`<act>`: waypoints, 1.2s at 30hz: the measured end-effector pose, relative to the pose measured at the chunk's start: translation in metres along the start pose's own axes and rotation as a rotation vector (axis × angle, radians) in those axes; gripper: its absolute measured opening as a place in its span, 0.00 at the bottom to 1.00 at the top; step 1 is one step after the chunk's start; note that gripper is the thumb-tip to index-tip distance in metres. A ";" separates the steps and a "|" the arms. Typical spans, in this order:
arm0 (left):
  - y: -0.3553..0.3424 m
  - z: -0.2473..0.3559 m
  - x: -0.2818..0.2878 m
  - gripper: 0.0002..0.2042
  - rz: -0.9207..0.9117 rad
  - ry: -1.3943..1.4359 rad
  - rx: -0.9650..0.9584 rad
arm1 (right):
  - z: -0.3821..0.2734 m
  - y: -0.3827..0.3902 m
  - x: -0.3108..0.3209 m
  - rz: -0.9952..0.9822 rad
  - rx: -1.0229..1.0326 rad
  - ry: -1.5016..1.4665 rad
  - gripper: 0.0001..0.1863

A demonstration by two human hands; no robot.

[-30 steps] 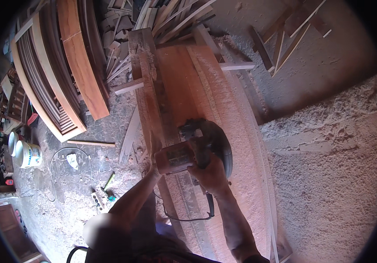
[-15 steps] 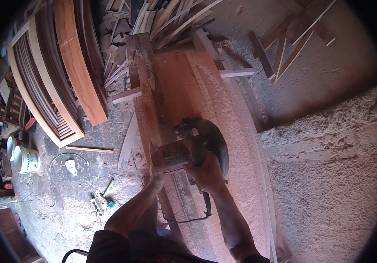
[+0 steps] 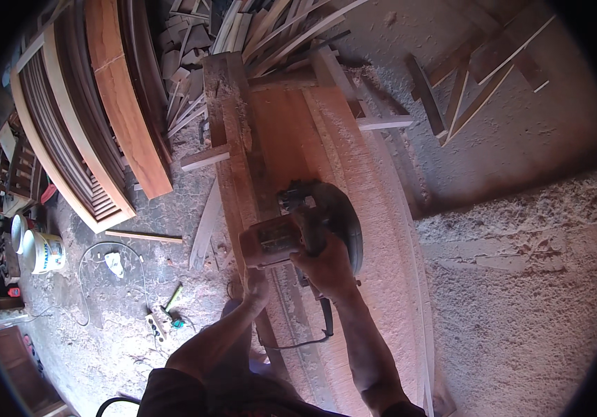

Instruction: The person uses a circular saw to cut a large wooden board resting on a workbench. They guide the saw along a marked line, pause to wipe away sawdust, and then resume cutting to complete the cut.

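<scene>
right hand: above the panel, fingers closed round the handle of the power tool.
left hand: at the panel's left side, by the motor end of the tool; fingers hidden, state cannot be told.
power tool: on the panel, toward its left side; motor barrel's long axis runs crosswise, its end pointing left; the dark round guard sits at the right, in line with the panel's length.
black cable: across the near part of the panel, on the person's side of the tool.
panel: long, reddish, dust-coated, its length running away from the person.
floor left of panel: power strip, green-handled tool, white item inside a cable loop.
white buckets: two, well left of the panel; contents cannot be made out.
obstructions: wood pieces and jut out at the panel's left and right sides.
slatted frames: left of the panel's far half.
offcut pile: beyond the panel's far end.
loose boards: right of the far end.
</scene>
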State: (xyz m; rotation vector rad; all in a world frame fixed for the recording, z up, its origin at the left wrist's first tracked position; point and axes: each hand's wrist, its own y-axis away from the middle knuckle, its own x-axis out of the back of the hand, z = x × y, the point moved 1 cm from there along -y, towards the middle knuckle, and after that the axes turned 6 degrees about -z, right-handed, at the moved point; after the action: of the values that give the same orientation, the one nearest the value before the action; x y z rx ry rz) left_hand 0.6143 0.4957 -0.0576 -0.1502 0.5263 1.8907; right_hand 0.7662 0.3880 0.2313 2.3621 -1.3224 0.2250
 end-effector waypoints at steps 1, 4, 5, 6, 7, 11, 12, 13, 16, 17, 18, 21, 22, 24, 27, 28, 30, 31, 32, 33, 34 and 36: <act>0.001 0.001 -0.001 0.29 -0.002 -0.001 0.006 | -0.001 -0.003 0.000 -0.003 0.005 -0.014 0.24; 0.001 0.006 0.000 0.29 0.001 -0.014 0.014 | -0.008 -0.015 -0.003 0.000 -0.030 0.020 0.21; -0.001 0.008 0.000 0.29 -0.002 -0.017 0.015 | -0.008 -0.018 -0.003 -0.002 -0.024 0.008 0.22; 0.001 0.010 0.000 0.29 -0.006 -0.021 0.025 | -0.006 -0.019 -0.003 -0.004 -0.019 -0.003 0.23; 0.002 0.012 -0.001 0.29 -0.013 -0.021 0.025 | -0.005 -0.019 -0.002 -0.006 -0.014 -0.015 0.24; -0.004 0.020 0.012 0.29 -0.068 -0.081 0.044 | -0.015 -0.017 -0.001 -0.002 -0.015 0.019 0.24; -0.019 0.033 0.018 0.29 -0.085 -0.111 0.051 | -0.010 -0.016 0.001 0.015 0.010 0.042 0.23; -0.048 0.048 0.026 0.29 -0.045 -0.108 0.065 | -0.006 -0.016 0.004 0.035 0.032 0.068 0.23; -0.145 0.064 0.058 0.28 0.177 -0.164 -0.030 | -0.005 -0.015 0.008 0.042 -0.010 0.076 0.23; -0.172 0.057 0.096 0.29 0.220 -0.373 -0.269 | -0.016 -0.018 -0.001 0.007 -0.004 0.053 0.23; -0.184 0.055 0.139 0.29 0.306 -0.609 -0.497 | -0.029 -0.022 -0.014 -0.041 0.011 0.016 0.23; -0.185 0.030 0.090 0.29 0.047 -0.214 -0.292 | -0.014 -0.019 -0.003 -0.018 -0.071 0.046 0.24; -0.180 0.032 0.078 0.29 -0.046 -0.112 -0.228 | -0.010 -0.020 -0.002 -0.014 -0.086 0.035 0.24; -0.169 0.040 0.058 0.29 -0.232 0.058 -0.112 | -0.010 -0.020 0.003 -0.016 -0.099 0.035 0.24; -0.160 0.058 0.048 0.28 -0.463 0.219 -0.009 | -0.018 -0.021 0.001 0.027 -0.047 0.035 0.19; -0.155 0.063 0.048 0.28 -0.514 0.253 0.011 | -0.018 -0.022 -0.001 0.042 -0.023 0.034 0.16; -0.152 0.073 0.045 0.28 -0.616 0.326 0.038 | -0.019 -0.025 -0.003 0.034 -0.035 0.002 0.17; -0.152 0.077 0.045 0.28 -0.649 0.355 0.044 | -0.019 -0.027 -0.003 0.030 -0.039 -0.014 0.17; -0.153 0.081 0.043 0.27 -0.680 0.388 0.048 | -0.021 -0.029 -0.003 0.029 -0.042 -0.002 0.17; -0.152 0.085 0.041 0.27 -0.711 0.420 0.052 | -0.023 -0.031 -0.003 0.028 -0.045 0.010 0.17; -0.152 0.088 0.039 0.27 -0.730 0.448 0.054 | -0.025 -0.033 -0.002 0.028 -0.047 0.023 0.17; -0.150 0.094 0.035 0.27 -0.766 0.503 0.056 | -0.021 -0.037 -0.003 0.042 -0.011 0.032 0.17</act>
State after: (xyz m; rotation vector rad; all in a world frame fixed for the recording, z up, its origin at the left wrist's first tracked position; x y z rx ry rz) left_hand 0.7518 0.6089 -0.0286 -0.6986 0.7290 1.0774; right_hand 0.7973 0.4164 0.2383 2.3138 -1.3551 0.2662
